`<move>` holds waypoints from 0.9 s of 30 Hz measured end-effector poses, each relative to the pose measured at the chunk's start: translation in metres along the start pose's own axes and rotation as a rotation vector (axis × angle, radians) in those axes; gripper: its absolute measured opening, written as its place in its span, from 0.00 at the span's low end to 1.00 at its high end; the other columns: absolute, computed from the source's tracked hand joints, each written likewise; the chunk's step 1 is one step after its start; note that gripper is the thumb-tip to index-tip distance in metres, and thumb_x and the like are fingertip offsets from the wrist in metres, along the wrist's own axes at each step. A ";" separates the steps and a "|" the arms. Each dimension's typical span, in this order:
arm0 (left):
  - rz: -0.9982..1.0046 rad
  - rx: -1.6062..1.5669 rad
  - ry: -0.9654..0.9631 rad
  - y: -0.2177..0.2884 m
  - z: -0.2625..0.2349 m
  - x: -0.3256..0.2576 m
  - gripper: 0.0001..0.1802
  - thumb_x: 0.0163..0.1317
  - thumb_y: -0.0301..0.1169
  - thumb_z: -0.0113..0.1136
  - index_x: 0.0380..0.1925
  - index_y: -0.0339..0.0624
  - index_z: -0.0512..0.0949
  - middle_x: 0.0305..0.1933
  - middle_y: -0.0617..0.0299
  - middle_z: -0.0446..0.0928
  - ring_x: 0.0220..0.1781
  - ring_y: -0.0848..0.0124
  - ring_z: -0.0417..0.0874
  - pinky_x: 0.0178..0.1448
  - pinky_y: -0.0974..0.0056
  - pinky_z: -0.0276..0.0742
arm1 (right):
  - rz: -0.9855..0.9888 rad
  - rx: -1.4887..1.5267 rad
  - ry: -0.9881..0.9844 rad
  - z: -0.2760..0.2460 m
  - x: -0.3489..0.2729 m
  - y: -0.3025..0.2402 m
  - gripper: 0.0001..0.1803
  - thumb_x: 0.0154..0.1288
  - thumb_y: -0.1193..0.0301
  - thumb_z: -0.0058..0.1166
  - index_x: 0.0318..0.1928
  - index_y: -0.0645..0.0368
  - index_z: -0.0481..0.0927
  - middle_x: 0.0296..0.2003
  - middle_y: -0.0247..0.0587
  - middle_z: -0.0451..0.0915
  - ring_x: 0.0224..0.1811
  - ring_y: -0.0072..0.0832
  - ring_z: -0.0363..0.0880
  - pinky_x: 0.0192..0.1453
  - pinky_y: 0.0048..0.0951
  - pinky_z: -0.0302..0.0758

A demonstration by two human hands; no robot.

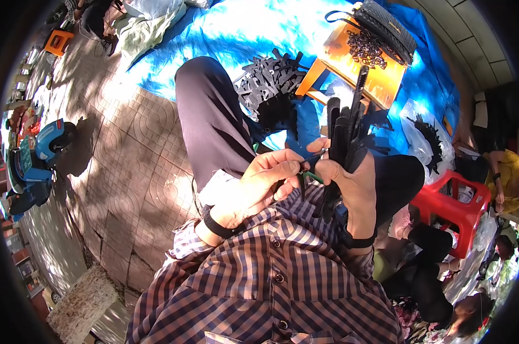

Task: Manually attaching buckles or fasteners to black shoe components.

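Sitting low over the pavement, the person works with both hands close to the chest, just above a checked shirt. Right hand is wrapped tight around a bundle of black strips, fingers closed on the lower part while the long ends fan upward past the knee. Left hand is curled in too, thumb and fingertips pinched together right beside the right hand; something thin and green pokes out between the two hands, and it looks like the handle of a small tool, though which hand really has it I cannot tell from here. The two hands are nearly touching.

Black wristbands sit on both wrists. One dark trouser leg rises on the left, knee bent. Beyond the knees, a blue tarp is spread on the paving, with a heap of more black strips lying on it. An orange wooden stool stands next to that heap, carrying a dark woven bag and a tangle of dark chain. Off to the right, a red plastic stool, and another person in yellow sits further out. A blue scooter is parked far left.
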State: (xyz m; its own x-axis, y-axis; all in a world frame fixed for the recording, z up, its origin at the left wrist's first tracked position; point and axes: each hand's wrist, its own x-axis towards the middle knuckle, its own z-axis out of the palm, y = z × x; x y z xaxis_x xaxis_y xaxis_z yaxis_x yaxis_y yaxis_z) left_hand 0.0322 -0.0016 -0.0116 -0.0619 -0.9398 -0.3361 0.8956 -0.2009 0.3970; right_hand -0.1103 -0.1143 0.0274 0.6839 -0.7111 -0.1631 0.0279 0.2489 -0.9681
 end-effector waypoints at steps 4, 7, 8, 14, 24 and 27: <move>-0.118 -0.159 -0.122 -0.004 -0.004 0.000 0.09 0.64 0.26 0.53 0.43 0.37 0.73 0.23 0.62 0.77 0.14 0.83 0.65 0.19 0.77 0.57 | 0.029 0.020 0.043 0.010 0.000 0.009 0.11 0.54 0.74 0.65 0.33 0.64 0.76 0.22 0.33 0.77 0.21 0.15 0.71 0.25 0.17 0.68; -0.106 -0.095 -0.084 -0.009 -0.010 0.003 0.07 0.64 0.25 0.52 0.42 0.38 0.72 0.22 0.68 0.72 0.15 0.84 0.60 0.19 0.77 0.52 | 0.072 0.175 0.066 0.016 0.002 0.009 0.08 0.56 0.75 0.62 0.31 0.63 0.76 0.19 0.32 0.74 0.19 0.17 0.70 0.24 0.20 0.69; -0.081 -0.039 -0.089 -0.008 -0.011 0.003 0.06 0.64 0.24 0.51 0.41 0.38 0.72 0.22 0.71 0.70 0.15 0.85 0.59 0.19 0.77 0.52 | 0.135 0.256 0.082 0.016 0.003 0.010 0.07 0.57 0.75 0.62 0.31 0.63 0.75 0.18 0.32 0.73 0.18 0.18 0.69 0.24 0.21 0.69; 0.023 0.166 -0.034 -0.010 -0.008 0.006 0.03 0.64 0.25 0.50 0.37 0.40 0.72 0.23 0.75 0.67 0.17 0.87 0.59 0.20 0.77 0.52 | 0.113 0.177 0.122 0.017 0.003 0.016 0.07 0.57 0.77 0.60 0.33 0.63 0.75 0.20 0.32 0.73 0.19 0.16 0.70 0.25 0.20 0.70; 0.463 0.557 -0.046 -0.019 -0.006 0.002 0.13 0.67 0.30 0.50 0.43 0.38 0.58 0.34 0.48 0.76 0.25 0.75 0.76 0.29 0.75 0.74 | 0.100 0.042 0.174 0.022 0.006 0.012 0.08 0.57 0.78 0.60 0.34 0.65 0.74 0.22 0.33 0.76 0.18 0.16 0.71 0.20 0.18 0.69; 0.464 0.576 -0.047 -0.019 -0.007 0.001 0.09 0.68 0.26 0.47 0.42 0.35 0.60 0.33 0.52 0.75 0.23 0.76 0.75 0.27 0.75 0.72 | 0.067 0.047 0.185 0.024 0.007 0.012 0.08 0.57 0.78 0.60 0.33 0.65 0.74 0.22 0.33 0.76 0.18 0.16 0.71 0.21 0.18 0.70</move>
State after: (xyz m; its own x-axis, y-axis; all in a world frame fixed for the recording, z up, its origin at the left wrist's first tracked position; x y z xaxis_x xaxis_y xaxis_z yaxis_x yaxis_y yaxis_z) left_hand 0.0182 0.0029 -0.0258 0.2364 -0.9716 0.0069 0.4621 0.1187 0.8789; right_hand -0.0879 -0.1006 0.0194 0.5395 -0.7997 -0.2634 0.0241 0.3273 -0.9446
